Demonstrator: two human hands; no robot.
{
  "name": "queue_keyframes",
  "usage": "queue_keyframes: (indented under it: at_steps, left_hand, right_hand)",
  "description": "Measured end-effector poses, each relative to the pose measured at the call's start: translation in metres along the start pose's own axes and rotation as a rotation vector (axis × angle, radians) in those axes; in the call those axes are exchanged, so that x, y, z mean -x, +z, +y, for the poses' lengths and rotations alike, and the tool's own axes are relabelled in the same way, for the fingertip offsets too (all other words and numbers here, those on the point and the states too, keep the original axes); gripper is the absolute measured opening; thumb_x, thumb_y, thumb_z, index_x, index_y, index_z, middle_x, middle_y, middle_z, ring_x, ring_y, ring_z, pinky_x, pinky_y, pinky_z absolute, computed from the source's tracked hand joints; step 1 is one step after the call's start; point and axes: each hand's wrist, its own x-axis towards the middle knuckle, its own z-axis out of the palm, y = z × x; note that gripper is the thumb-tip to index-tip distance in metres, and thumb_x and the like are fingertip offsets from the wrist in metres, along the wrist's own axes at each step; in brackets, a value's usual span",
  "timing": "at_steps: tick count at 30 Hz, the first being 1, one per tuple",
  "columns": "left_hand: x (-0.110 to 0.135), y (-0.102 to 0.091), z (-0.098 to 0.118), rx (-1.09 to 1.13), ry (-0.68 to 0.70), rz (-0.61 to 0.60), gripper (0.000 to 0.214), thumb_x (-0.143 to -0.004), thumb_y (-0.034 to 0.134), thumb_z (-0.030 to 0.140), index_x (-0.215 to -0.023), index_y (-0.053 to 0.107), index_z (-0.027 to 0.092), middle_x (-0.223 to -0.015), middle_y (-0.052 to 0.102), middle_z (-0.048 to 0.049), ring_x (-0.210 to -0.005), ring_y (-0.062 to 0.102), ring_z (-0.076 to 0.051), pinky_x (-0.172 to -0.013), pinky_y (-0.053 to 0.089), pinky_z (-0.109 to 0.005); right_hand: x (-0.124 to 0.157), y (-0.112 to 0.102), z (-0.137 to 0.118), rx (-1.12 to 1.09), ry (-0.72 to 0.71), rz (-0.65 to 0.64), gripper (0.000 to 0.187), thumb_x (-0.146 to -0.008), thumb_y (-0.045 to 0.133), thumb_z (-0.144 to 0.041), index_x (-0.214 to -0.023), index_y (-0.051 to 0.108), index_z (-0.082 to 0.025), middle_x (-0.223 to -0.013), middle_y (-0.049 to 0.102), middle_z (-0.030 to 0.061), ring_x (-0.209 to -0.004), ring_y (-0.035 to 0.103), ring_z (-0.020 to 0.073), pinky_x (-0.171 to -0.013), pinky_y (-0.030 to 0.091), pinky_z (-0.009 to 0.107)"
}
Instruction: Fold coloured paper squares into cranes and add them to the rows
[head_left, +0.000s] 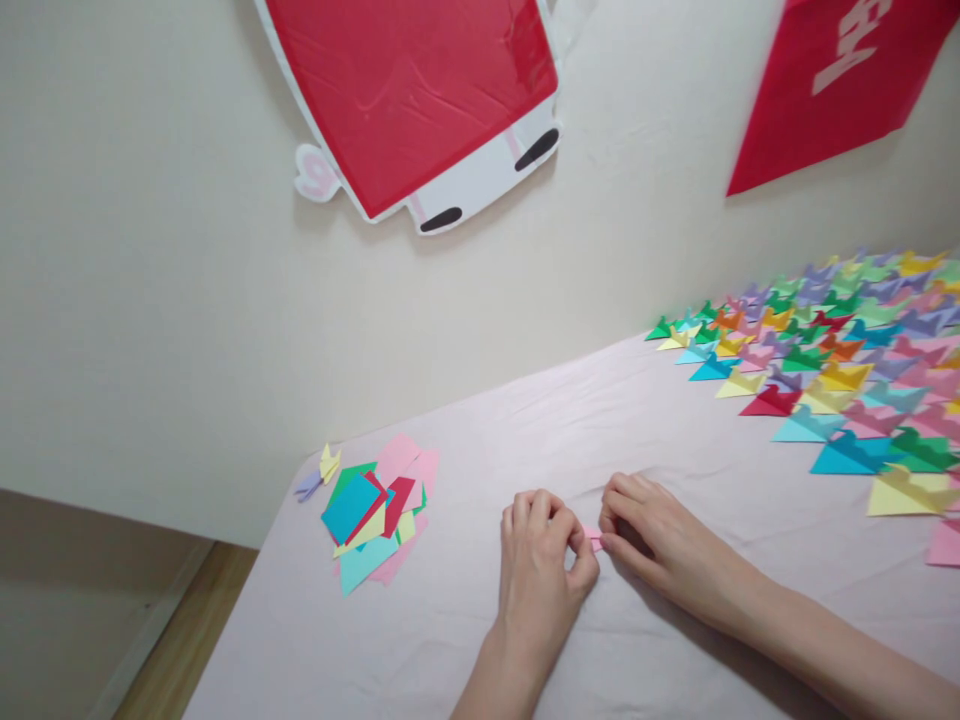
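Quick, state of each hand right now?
Left hand: fingers closed, holding the small pink paper.
Right hand: fingers closed, holding the same paper's other side.

Pink paper (595,540) and pale mauve table (375,660).
Near the far left corner, sheets (352,505) show teal, green, red, pink, yellow; pieces (330,464) beside them, yellow and lilac; right along the far edge, birds (855,452) mix blue, yellow, green, pink, red, orange, lilac.

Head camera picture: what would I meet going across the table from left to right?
Purple folded paper, yellow folded paper, pile of colored paper, left hand, pink paper, right hand, bird-shaped folded papers.
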Motion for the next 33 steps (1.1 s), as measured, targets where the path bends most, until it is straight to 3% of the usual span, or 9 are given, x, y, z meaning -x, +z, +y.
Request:
queue_keyframes:
  at_steps: [9,23,27,33]
  left_hand:
    - [0.001,0.001,0.001,-0.055,-0.004,-0.013,0.021,-0.078,0.063,0.005,-0.076,0.050,0.021,-0.092,0.054,-0.0020,-0.093,0.047,-0.023,-0.078,0.040,-0.038]
    - [0.002,-0.001,0.002,0.027,-0.024,-0.018,0.021,-0.082,0.061,0.005,-0.079,0.047,0.021,-0.095,0.053,-0.0012,-0.096,0.046,-0.022,-0.083,0.039,-0.039]
    - [0.004,-0.002,0.002,0.031,-0.018,-0.026,0.020,-0.085,0.059,0.006,-0.080,0.047,0.021,-0.096,0.053,-0.0015,-0.097,0.046,-0.022,-0.083,0.039,-0.039]
    - [0.003,0.000,0.001,0.028,-0.015,-0.013,0.020,-0.084,0.059,0.006,-0.078,0.047,0.021,-0.094,0.053,-0.0012,-0.096,0.046,-0.021,-0.083,0.039,-0.038]
  right_hand:
    - [0.000,-0.004,0.004,-0.082,-0.044,-0.024,0.016,-0.090,0.046,-0.014,-0.083,0.057,-0.022,-0.088,0.061,0.0052,-0.085,0.055,0.0216,-0.076,0.042,0.036]
    - [-0.001,0.001,0.000,-0.058,0.049,-0.014,0.017,-0.082,0.050,-0.010,-0.080,0.061,-0.022,-0.088,0.064,0.0049,-0.089,0.055,0.0237,-0.079,0.042,0.038]
    - [0.000,-0.009,0.005,-0.127,0.002,-0.073,0.019,-0.082,0.048,-0.008,-0.083,0.061,-0.022,-0.087,0.063,0.0040,-0.087,0.056,0.0220,-0.079,0.044,0.036]
    - [0.006,-0.023,0.015,-0.136,-0.166,-0.160,0.023,-0.097,0.045,-0.020,-0.094,0.068,-0.024,-0.096,0.064,0.0061,-0.092,0.058,0.0199,-0.081,0.047,0.032]
